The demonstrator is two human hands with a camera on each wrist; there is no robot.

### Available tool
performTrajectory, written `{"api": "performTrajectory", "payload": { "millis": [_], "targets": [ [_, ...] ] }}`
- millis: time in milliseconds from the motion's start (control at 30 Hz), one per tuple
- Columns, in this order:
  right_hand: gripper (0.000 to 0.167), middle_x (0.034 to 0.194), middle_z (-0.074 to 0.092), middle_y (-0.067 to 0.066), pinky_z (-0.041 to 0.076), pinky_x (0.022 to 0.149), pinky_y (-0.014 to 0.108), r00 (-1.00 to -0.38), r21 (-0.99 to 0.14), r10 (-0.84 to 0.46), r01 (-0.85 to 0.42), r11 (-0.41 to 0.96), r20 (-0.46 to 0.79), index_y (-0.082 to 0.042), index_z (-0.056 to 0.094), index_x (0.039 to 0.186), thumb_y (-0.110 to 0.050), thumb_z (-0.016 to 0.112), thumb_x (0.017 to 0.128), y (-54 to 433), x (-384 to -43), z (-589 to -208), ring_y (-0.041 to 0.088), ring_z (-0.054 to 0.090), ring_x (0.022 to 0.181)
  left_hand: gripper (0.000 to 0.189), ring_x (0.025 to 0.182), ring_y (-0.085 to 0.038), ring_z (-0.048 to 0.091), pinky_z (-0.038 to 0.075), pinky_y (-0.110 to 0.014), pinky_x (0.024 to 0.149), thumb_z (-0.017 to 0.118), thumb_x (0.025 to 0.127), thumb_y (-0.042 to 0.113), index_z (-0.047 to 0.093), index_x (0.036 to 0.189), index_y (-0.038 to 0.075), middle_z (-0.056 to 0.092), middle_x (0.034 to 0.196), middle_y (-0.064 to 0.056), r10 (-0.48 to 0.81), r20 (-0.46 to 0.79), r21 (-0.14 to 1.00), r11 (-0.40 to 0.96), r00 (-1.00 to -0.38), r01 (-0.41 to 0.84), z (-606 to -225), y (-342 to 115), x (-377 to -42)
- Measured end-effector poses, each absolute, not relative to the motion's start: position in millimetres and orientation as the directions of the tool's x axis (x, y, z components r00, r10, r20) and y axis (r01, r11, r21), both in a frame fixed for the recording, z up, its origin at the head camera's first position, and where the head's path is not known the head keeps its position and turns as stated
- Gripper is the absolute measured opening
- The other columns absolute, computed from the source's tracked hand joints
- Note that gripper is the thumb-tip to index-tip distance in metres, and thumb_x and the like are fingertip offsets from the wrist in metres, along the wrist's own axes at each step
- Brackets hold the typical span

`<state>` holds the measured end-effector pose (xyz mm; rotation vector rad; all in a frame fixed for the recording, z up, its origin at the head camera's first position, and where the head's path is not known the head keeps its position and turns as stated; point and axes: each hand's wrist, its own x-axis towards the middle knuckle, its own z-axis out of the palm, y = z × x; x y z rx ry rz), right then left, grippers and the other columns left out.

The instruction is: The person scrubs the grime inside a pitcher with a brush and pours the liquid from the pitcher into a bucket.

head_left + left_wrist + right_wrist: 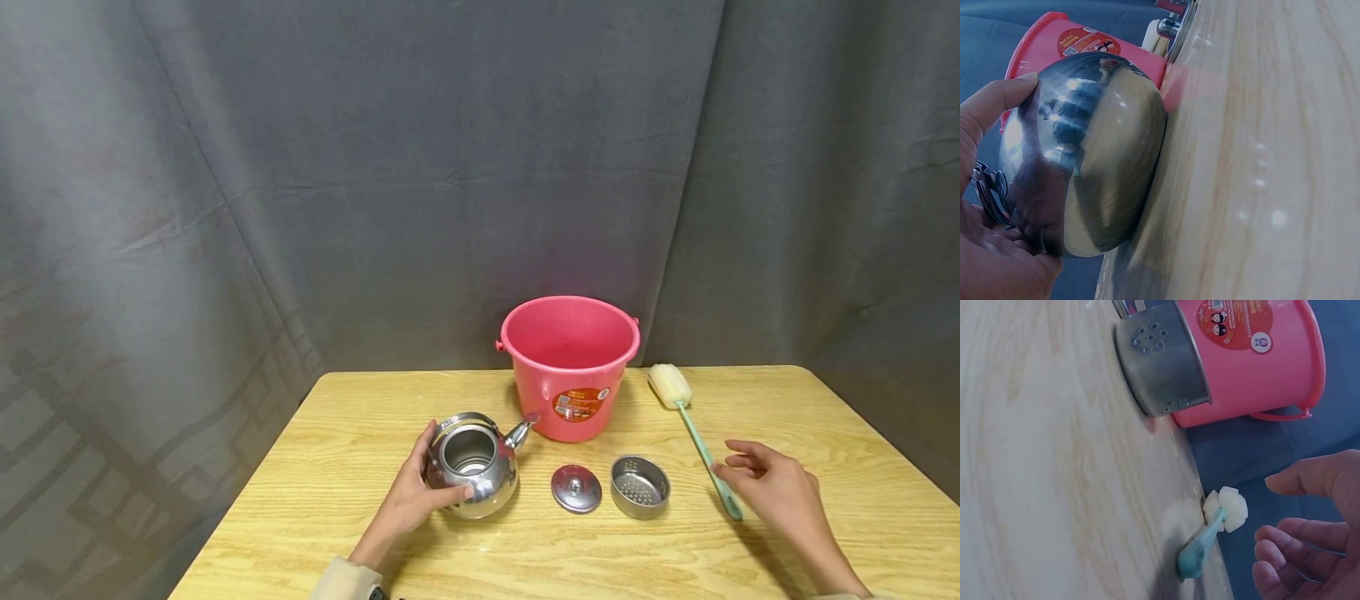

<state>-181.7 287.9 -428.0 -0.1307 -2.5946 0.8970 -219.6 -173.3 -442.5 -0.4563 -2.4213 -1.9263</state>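
Fingers [424,439] of the left hand [412,492] grip the kettle [492,490]; the right hand [777,485], loosely parted, unladen, hovers near the brush [694,432].

Quantities, as I count them from where I stand: metal teakettle [496,485], one; round knobbed lid [576,497], one; perforated metal strainer [636,509], one; long-handled sponge brush [697,439], one; pink bucket [534,392], one; printed bucket label [580,405], one; wood-grain bench [360,425], one; bare grips, two: left grip [414,493], one; right grip [782,488], one.
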Motion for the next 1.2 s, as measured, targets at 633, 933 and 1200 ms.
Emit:
{"api": "performTrajectory", "payload": {
  "millis": [633, 933, 1200],
  "targets": [
    [0.056, 0.095, 0.07, 0.016, 0.046, 0.065, 0.039, -0.968, -0.62, 0.193, 0.055, 0.783, 0.158, 0.01, 0.06, 0.118, -0.036, 0.07, 0.087, 295.4, -184.6, -438.2, 0.03, 0.065, 0.081, 0.112, 0.136, -0.04, 0.032, 0.016, -0.055, 0.112, 0.087, 0.07, 0.014, 0.015, 0.155, 0.005, 0.03, 0.15, -0.027, 0.218, 0.192, 0.949, 0.208, -0.957, 0.237, -442.7, -173.1, -218.5],
    [0.059, 0.087, 0.07, 0.011, 0.045, 0.066, 0.04, -0.975, -0.624, 0.195, 0.087, 0.777, 0.107, 0.013, 0.059, 0.116, -0.034, 0.074, 0.084, 295.0, -187.0, -440.5, 0.026, 0.064, 0.077, 0.112, 0.135, -0.04, 0.033, 0.017, -0.054, 0.112, 0.087, 0.069, 0.013, 0.015, 0.155, 0.004, 0.03, 0.15, -0.027, 0.215, 0.195, 0.947, 0.212, -0.957, 0.24, -441.6, -173.6, -218.6],
    [0.06, 0.085, 0.068, 0.006, 0.044, 0.069, 0.046, -0.983, -0.6, 0.166, 0.09, 0.795, 0.073, 0.015, 0.057, 0.116, -0.033, 0.074, 0.084, 297.4, -189.7, -443.2, 0.028, 0.062, 0.079, 0.112, 0.134, -0.04, 0.035, 0.017, -0.055, 0.112, 0.087, 0.069, 0.014, 0.015, 0.155, 0.004, 0.031, 0.149, -0.028, 0.222, 0.204, 0.947, 0.201, -0.953, 0.25, -443.3, -172.7, -218.5]
  ]
}}
